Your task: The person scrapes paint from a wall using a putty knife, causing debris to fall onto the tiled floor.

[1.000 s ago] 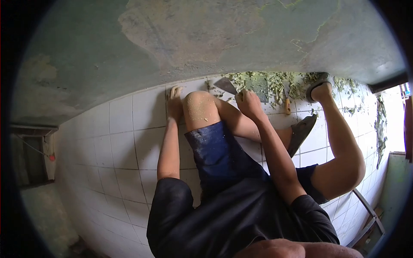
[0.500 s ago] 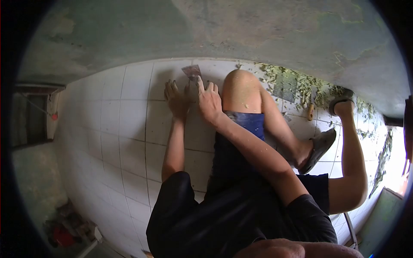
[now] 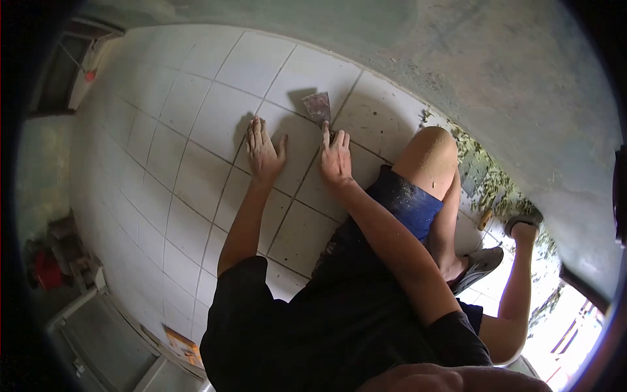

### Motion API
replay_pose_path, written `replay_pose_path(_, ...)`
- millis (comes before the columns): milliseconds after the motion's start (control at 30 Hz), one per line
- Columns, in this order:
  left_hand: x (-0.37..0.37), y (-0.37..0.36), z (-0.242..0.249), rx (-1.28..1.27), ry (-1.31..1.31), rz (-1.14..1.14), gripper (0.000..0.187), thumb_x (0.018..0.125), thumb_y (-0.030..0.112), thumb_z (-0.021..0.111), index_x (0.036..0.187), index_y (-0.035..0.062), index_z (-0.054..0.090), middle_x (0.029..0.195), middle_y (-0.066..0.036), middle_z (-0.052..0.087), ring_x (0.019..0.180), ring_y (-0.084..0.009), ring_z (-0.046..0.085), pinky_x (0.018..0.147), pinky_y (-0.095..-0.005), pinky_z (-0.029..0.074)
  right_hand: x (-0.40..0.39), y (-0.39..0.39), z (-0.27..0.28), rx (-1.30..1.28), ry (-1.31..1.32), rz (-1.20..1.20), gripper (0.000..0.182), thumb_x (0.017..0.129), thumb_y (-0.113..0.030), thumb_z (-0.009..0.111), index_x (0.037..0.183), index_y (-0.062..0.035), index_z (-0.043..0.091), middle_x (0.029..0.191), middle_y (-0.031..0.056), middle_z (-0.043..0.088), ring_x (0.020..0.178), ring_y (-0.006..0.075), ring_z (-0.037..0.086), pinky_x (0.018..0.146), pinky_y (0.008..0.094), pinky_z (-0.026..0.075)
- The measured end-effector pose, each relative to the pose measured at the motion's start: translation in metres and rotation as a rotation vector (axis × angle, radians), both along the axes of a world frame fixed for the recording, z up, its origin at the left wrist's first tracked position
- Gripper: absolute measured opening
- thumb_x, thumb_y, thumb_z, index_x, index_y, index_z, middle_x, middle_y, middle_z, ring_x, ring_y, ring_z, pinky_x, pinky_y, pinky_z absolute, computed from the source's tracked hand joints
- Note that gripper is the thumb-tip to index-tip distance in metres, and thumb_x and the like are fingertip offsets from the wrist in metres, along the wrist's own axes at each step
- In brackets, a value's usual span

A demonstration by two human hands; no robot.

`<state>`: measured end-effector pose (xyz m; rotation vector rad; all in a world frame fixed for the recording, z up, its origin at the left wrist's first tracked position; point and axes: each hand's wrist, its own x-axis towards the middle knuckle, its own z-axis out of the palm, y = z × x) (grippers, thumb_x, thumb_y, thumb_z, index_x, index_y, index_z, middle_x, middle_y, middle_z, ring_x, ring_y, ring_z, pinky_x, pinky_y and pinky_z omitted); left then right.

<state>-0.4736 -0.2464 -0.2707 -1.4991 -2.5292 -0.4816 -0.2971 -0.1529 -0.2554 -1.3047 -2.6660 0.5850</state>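
My right hand (image 3: 336,159) grips a putty knife (image 3: 317,106), its forefinger stretched along the tool toward the wide, stained blade. The blade points up and away from me over the white floor tiles; the handle is hidden under the hand. To the left, my left hand (image 3: 264,151) is held flat with its fingers together and thumb out, empty, over the tiles and casting a shadow beside it. Both hands are dusty. My bent knee (image 3: 428,153) is right of the right hand, with pale flakes on it.
A green, patchy wall (image 3: 483,78) borders the tiled floor (image 3: 189,166) at the top and right. Green paint scrapings (image 3: 499,186) lie along its foot, near a tool with a wooden handle (image 3: 484,219). A red object (image 3: 47,269) is at the lower left.
The view has turned and swung left, showing more tiles. The left hand now lies flatter and further from the right hand. The putty knife stays in the right hand.
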Motion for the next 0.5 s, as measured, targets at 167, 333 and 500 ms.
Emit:
replay_pose_path(167, -0.002, 0.001, 0.001, 0.14, -0.035, -0.023, 0.067, 0.097, 0.035, 0.063, 0.143, -0.0106, 0.045, 0.153, -0.027, 0.041, 0.145, -0.0407, 0.037, 0.12, -0.0519, 0.028, -0.004, 0.006, -0.017, 0.105, 0.057, 0.068, 0.084, 0.085, -0.005, 0.059, 0.162, -0.006, 0.024, 0.118, 0.0255, 0.048, 0.111, 0.0395, 0.048, 0.099, 0.0444, 0.048)
replay_pose_path(333, -0.007, 0.0, -0.004, 0.194, -0.114, -0.061, 0.067, 0.095, 0.032, 0.066, 0.143, -0.0104, 0.046, 0.154, -0.025, 0.042, 0.146, -0.04, 0.037, 0.121, -0.0522, 0.028, -0.009, 0.011, -0.021, 0.165, -0.016, 0.062, 0.092, 0.083, -0.007, 0.063, 0.164, -0.0099, 0.02, 0.116, 0.0251, 0.048, 0.107, 0.0389, 0.049, 0.099, 0.0466, 0.045)
replay_pose_path(500, -0.003, -0.001, 0.001, 0.078, -0.195, -0.082, 0.068, 0.094, 0.031, 0.067, 0.144, -0.0097, 0.045, 0.154, -0.025, 0.042, 0.147, -0.0383, 0.037, 0.121, -0.0517, 0.029, -0.023, 0.004, -0.025, 0.14, -0.003, 0.059, 0.095, 0.083, -0.01, 0.064, 0.164, -0.0061, 0.015, 0.114, 0.026, 0.049, 0.104, 0.0397, 0.05, 0.098, 0.0487, 0.043)
